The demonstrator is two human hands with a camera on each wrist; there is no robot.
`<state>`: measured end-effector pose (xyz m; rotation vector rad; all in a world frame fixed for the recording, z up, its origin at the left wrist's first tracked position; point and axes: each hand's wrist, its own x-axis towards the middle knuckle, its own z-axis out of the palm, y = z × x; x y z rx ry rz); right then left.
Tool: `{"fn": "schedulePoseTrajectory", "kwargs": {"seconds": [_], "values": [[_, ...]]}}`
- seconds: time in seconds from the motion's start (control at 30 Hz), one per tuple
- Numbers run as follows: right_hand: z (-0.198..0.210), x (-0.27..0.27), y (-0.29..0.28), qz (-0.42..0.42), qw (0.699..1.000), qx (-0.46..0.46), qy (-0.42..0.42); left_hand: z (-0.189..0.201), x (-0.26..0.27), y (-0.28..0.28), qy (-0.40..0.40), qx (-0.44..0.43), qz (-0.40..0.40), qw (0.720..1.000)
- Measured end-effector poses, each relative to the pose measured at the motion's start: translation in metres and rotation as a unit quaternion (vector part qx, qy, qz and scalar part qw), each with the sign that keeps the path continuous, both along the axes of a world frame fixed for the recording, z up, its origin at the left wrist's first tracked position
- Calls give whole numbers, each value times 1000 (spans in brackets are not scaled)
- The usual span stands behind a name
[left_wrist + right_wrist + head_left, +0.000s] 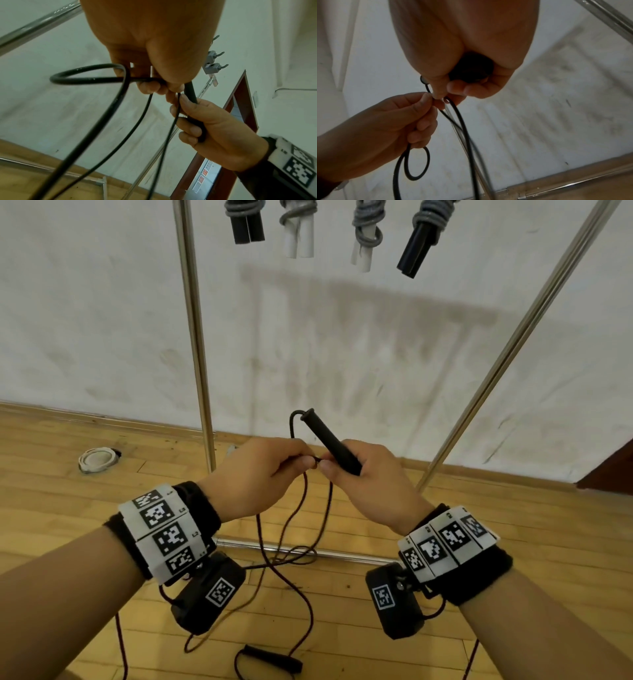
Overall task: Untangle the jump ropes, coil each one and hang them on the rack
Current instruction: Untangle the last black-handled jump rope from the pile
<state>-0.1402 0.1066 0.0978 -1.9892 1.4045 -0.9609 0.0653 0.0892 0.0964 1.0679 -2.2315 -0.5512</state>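
Observation:
A black jump-rope handle points up and away, gripped in my right hand. My left hand pinches the thin dark cord right beside the right thumb. The cord hangs down in loops to the wooden floor, where the second black handle lies near me. In the left wrist view, my left hand holds a loop of cord, and the right hand is wrapped round the handle. The right wrist view shows the handle's butt end in my right hand.
Several coiled ropes hang from the rack at the top. The rack's left upright, slanted right upright and floor bar stand before a white wall. A white round object lies on the floor at left.

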Motion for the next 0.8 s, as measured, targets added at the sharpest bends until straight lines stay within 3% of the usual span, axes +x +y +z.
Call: {"fn": "schedulePoseTrajectory", "kwargs": {"seconds": [0.17, 0.4, 0.6, 0.67, 0.8], "values": [[11, -4, 2, -18, 999, -15, 47, -5, 8, -3, -54, 30, -8, 998], [38, -17, 0, -87, 992, -81, -38, -22, 28, -13, -150, 79, 15, 985], [51, -32, -2, -127, 981, -95, -110, -13, 40, -17, -96, 79, 72, 990], [49, -29, -2, -136, 984, -84, -82, -9, 40, -15, -76, 62, 76, 992], [49, -9, 0, -95, 989, -98, 55, 0, 32, -5, -84, -1, 57, 995]]}}
